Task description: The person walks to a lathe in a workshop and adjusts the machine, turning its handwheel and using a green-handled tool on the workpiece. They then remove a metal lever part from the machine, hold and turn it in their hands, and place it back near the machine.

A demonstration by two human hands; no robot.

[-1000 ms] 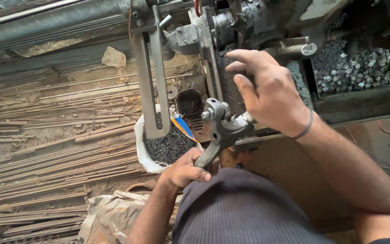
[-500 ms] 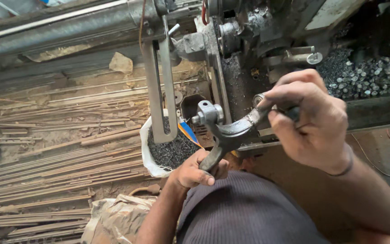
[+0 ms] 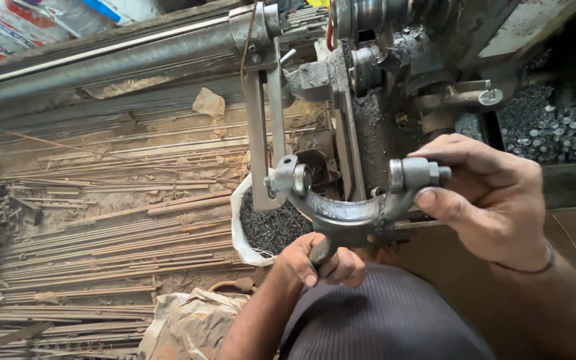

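You are holding a grey C-shaped metal gauge [image 3: 341, 213] up in front of the machine [image 3: 395, 73], its open side facing upward. Your left hand [image 3: 318, 260] is wrapping its grip tight around the short handle under the frame's curve, just above your dark ribbed lap [image 3: 381, 320]. Your right hand [image 3: 495, 197] is closing its grip on the knurled barrel [image 3: 416, 173] at the frame's right end, thumb pressing from below and fingers curling over the top. At the frame's left end a round anvil head [image 3: 291, 177] is sitting just in front of a flat upright steel bar [image 3: 261, 133].

Below the gauge, a white sack [image 3: 238, 227] is standing open on the floor, and it is holding a heap of dark metal shavings [image 3: 271, 227]. To the right, behind your right hand, a dark tray [image 3: 568, 177] is carrying a pile of small silvery turned pieces [image 3: 568, 130], too small to tell apart. Long thin metal rods [image 3: 88, 227] are lying in rows across the floor on the left. A crumpled brown sack [image 3: 188, 327] is lying near your left forearm.
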